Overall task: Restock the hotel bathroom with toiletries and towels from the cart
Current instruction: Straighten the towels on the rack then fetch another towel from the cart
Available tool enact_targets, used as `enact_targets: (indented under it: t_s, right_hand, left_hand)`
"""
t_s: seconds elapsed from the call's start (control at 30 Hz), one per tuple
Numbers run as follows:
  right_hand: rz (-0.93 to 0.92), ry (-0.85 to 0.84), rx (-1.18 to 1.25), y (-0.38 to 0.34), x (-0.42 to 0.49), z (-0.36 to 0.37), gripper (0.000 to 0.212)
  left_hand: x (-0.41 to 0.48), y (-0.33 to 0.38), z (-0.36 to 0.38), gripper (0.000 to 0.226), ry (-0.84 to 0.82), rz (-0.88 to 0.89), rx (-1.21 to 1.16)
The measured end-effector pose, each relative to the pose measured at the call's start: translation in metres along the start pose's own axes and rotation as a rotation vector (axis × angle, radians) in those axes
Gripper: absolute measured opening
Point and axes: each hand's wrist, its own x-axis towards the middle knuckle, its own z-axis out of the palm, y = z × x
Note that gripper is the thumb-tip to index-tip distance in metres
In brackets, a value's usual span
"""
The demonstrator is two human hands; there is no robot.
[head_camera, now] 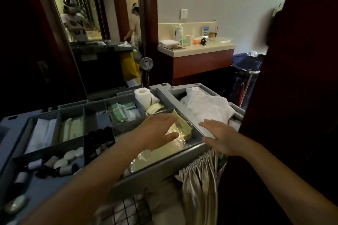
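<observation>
- Plainly both hands are empty. The left hand (159,132) hovers flat at centre frame, fingers straight and a little spread. The right hand (220,138) sits just beside it to the right, equally loose and gripping nothing.
- Under the left palm lie the yellow wrapped packets (182,128), in the rightmost compartment of the cart tray (164,164). I cannot tell whether the fingers touch the wrapping.
- The right hand hangs over the tray's right rim. The white towels (206,106) are heaped just beyond its fingertips, towards the upper right of the cart.
- Further left in the tray sit the toilet roll (141,96), the green sachets (118,113) and the dark little bottles (98,139), all apart from either hand.
- By my reckoning this is the picking step: stock is being chosen off the cart and nothing is lifted yet.
- The next move calls for fingers to curl round a packet or gather the towels. The glossy film looks likely to slip, and the loose towels probably want both hands.
- After that comes a carry, perhaps to the pale counter (197,49) at upper centre-right.
</observation>
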Motion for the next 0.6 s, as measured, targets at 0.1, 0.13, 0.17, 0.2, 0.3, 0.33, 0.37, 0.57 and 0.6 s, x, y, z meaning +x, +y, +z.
enact_targets:
  t_s: [0.1, 0.13, 0.17, 0.2, 0.3, 0.33, 0.37, 0.57, 0.6]
  right_hand:
    - [0.022, 0.01, -0.036, 0.009, 0.051, -0.007, 0.055]
    - [0.04, 0.009, -0.036, 0.013, 0.067, -0.007, 0.056]
    - [0.057, 0.003, -0.03, 0.016, 0.082, -0.007, 0.055]
    - [0.07, -0.002, -0.026, 0.02, 0.097, -0.007, 0.055]
    - [0.123, -0.014, -0.016, 0.029, 0.133, -0.004, 0.053]
    - [0.143, -0.018, -0.005, 0.033, 0.144, -0.002, 0.052]
    - [0.16, -0.023, 0.015, 0.037, 0.155, 0.0, 0.051]
    - [0.354, -0.031, 0.259, 0.077, 0.215, 0.026, 0.044]
    - [0.384, -0.033, 0.271, 0.085, 0.224, 0.031, 0.044]
  left_hand:
    - [0.04, -0.03, -0.002, 0.063, -0.011, 0.021, -0.009]
    - [0.054, -0.039, -0.002, 0.063, -0.016, 0.034, -0.016]
    - [0.068, -0.047, -0.001, 0.064, -0.021, 0.047, -0.019]
    - [0.082, -0.055, 0.001, 0.064, -0.025, 0.058, -0.016]
    - [0.12, -0.076, 0.006, 0.063, -0.045, 0.084, -0.017]
    - [0.13, -0.08, 0.009, 0.063, -0.062, 0.088, -0.026]
    - [0.141, -0.085, 0.013, 0.062, -0.079, 0.092, -0.037]
    - [0.202, -0.105, 0.046, 0.06, -0.208, 0.098, -0.105]
    - [0.211, -0.107, 0.051, 0.059, -0.225, 0.09, -0.124]
